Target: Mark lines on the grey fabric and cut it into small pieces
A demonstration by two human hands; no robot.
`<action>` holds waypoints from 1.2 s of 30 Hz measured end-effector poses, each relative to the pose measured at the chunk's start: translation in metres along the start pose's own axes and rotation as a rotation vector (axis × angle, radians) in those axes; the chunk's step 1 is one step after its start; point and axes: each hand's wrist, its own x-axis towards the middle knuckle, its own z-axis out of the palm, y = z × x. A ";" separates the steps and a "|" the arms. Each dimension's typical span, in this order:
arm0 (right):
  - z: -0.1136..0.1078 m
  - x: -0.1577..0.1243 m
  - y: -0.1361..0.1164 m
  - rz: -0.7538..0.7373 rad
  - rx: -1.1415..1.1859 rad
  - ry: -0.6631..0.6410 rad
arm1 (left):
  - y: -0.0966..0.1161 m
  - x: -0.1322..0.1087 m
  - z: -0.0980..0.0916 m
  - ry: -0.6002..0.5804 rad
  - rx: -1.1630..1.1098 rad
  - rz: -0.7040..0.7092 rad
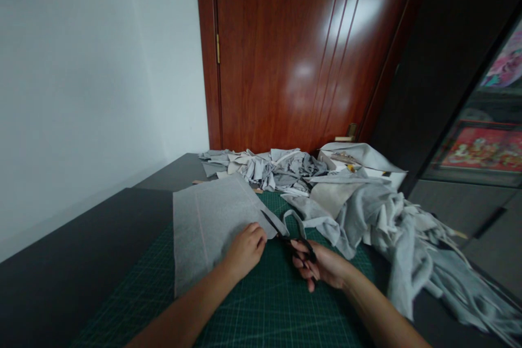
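Observation:
A grey piece of fabric (204, 217) with faint pinkish lines lies on a green cutting mat (261, 310). My left hand (247, 247) is closed at the fabric's right edge, its fingers curled on the cloth. In my right hand (316, 263) is a pair of black-handled scissors (281, 235), its blades pointing up and left at the fabric's edge. A narrow strip of the cloth (294, 217) curls loose just beyond the scissors. My left fingertips are partly hidden.
Heaped grey cloth (367, 212) lies to the right and hangs over the table's side. Scraps (277, 168) are piled at the back, beside a white box (395, 178). A wooden door (285, 54) stands behind; a white wall (101, 65) borders the left.

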 end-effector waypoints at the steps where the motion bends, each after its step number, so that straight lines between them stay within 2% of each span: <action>1: 0.000 0.000 0.000 -0.004 -0.005 0.006 | 0.000 0.000 0.000 0.003 0.002 0.000; 36: 0.007 -0.001 0.014 -0.132 0.043 0.069 | -0.001 0.000 0.000 -0.003 -0.027 -0.008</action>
